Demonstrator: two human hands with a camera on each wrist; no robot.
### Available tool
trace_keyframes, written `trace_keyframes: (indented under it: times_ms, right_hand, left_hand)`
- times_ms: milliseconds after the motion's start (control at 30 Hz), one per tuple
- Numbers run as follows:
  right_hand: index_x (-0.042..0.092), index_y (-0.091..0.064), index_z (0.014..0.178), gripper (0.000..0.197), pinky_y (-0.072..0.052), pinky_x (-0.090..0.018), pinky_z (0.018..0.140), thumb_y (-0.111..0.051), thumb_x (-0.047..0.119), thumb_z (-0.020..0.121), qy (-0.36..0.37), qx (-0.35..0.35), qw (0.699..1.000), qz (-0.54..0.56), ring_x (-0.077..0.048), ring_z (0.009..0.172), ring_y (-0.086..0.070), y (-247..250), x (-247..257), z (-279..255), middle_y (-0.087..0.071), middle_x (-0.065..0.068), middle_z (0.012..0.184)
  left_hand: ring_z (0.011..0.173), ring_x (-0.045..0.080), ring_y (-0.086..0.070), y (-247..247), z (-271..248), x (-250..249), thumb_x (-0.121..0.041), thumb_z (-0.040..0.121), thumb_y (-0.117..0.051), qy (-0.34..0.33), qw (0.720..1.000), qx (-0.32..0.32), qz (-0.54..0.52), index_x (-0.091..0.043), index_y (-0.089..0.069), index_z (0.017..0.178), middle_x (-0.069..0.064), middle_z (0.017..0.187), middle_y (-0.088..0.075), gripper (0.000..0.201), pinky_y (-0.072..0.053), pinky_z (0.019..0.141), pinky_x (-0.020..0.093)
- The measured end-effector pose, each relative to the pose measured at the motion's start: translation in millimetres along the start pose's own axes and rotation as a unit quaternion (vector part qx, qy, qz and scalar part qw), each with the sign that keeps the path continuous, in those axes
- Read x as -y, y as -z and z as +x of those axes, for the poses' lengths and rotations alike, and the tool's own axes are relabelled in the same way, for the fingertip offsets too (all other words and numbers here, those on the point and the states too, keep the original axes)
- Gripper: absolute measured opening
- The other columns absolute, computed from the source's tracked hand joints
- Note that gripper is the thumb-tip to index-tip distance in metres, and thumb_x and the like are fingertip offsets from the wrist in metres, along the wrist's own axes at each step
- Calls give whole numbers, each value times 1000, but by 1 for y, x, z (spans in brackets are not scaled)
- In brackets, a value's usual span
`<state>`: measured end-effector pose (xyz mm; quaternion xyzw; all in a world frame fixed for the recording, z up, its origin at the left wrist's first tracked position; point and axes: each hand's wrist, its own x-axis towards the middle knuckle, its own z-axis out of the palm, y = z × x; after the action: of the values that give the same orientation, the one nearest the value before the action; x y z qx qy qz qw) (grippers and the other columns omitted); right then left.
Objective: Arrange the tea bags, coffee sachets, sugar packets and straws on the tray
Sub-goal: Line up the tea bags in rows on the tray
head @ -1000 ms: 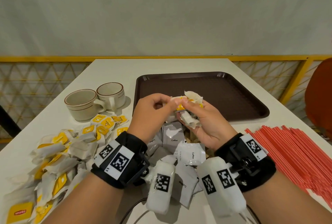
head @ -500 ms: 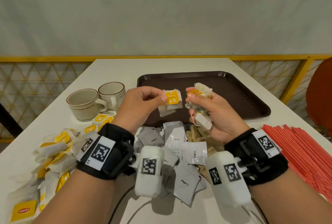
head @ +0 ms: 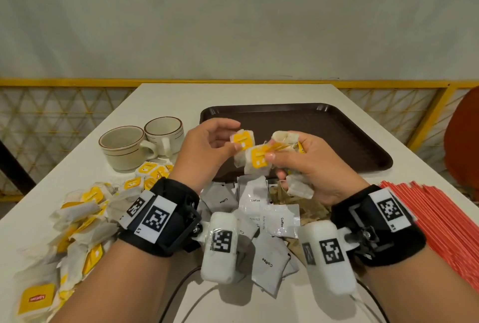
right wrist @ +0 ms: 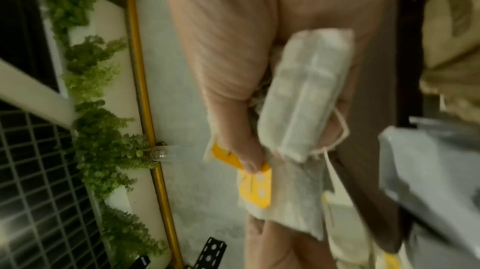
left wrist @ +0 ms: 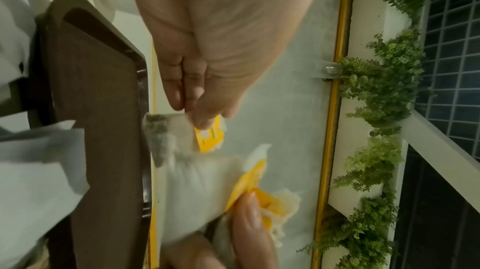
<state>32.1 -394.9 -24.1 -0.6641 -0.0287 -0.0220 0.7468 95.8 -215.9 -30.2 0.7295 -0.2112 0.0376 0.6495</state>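
Tea bags (head: 255, 159) fill both hands above the near edge of the brown tray (head: 337, 128): the left hand (head: 204, 149) pinches one by its yellow tag, the right hand (head: 305, 164) clutches a bunch. Only the head view shows coffee sachets (head: 269, 219) and red straws (head: 440, 219) on the desk (head: 168, 99).
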Motion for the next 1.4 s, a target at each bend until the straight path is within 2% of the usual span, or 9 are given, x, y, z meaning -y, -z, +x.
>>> trace_keyframes:
  times_ms: [300, 467, 600, 733, 800, 900, 1100, 1267, 1400]
  right_hand:
    - [17, -64, 101, 29, -51, -21, 52, -69, -2, 81, 4, -106, 990, 93, -10, 55, -57, -10, -11, 6, -69, -6, 80]
    - [12, -65, 100, 26, -52, -22, 54, -72, -1, 79, 5, -106, 991, 79, -9, 58, -60, -14, -12, 5, -69, -5, 81]
    - [12, -65, 99, 22, -51, -22, 53, -72, 2, 80, 0, -113, 991, 74, -9, 56, -57, -13, -11, 5, -68, -4, 77]
    - [8, -64, 100, 21, -50, -21, 51, -69, 0, 81, -18, -100, 989, 111, -10, 56, -56, -12, -10, 5, -67, -5, 75]
    - [7, -63, 99, 18, -50, -21, 49, -67, -1, 83, -41, -86, 987, 129, -11, 57, -54, -12, -9, 6, -65, -6, 75]
    - [5, -61, 103, 20, -49, -21, 47, -67, 2, 84, -73, -58, 986, 141, -12, 57, -53, -10, -8, 6, -62, -9, 78]
    - [2, -59, 111, 25, -51, -20, 48, -64, 2, 87, -106, -10, 983, 149, -12, 56, -54, -14, -11, 5, -63, -8, 78]
    - [4, -56, 117, 31, -51, -21, 49, -64, 3, 87, -103, 28, 986, 128, -12, 58, -55, -15, -11, 4, -59, -9, 80]
    - [3, -56, 115, 29, -50, -21, 49, -63, 1, 87, -99, 41, 989, 101, -12, 58, -54, -16, -9, 3, -61, -9, 81]
  left_hand:
    - [74, 19, -66, -10, -5, -1, -4, 77, -73, 53, 996, 12, -76, -13, -68, 82, 5, 74, -69, 11, -58, 78, 38]
    - [74, 22, -64, -14, -7, -3, -4, 79, -70, 49, 994, 19, -99, -11, -70, 83, 16, 82, -70, 8, -56, 77, 35]
    - [78, 16, -65, -16, -7, -5, -6, 86, -64, 44, 991, 37, -125, -14, -69, 92, 6, 85, -71, 11, -55, 77, 31]
    - [82, 20, -58, -18, -12, -7, 1, 84, -65, -36, 992, 105, -51, -21, -66, 92, 4, 90, -65, 24, -50, 76, 27]
    - [75, 21, -54, -18, -13, -4, 6, 85, -60, -64, 994, 89, 17, -23, -68, 80, 13, 89, -61, 30, -46, 71, 22]
    - [69, 9, -50, -18, -10, -2, 7, 84, -56, -55, 997, 25, 38, -28, -71, 72, 6, 89, -61, 41, -41, 65, 20]
    - [83, 23, -58, -16, -10, -3, -15, 81, -72, -49, 997, 34, 48, -27, -74, 78, 6, 94, -65, 13, -49, 81, 36]
    - [68, 1, -51, -13, -8, 1, -20, 79, -75, -28, 999, 11, 45, -26, -74, 84, -12, 81, -60, 8, -45, 70, 24]
    - [93, 12, -64, -12, -7, 3, -17, 79, -75, -30, 998, 36, 34, -29, -73, 87, -2, 102, -66, 15, -54, 87, 36]
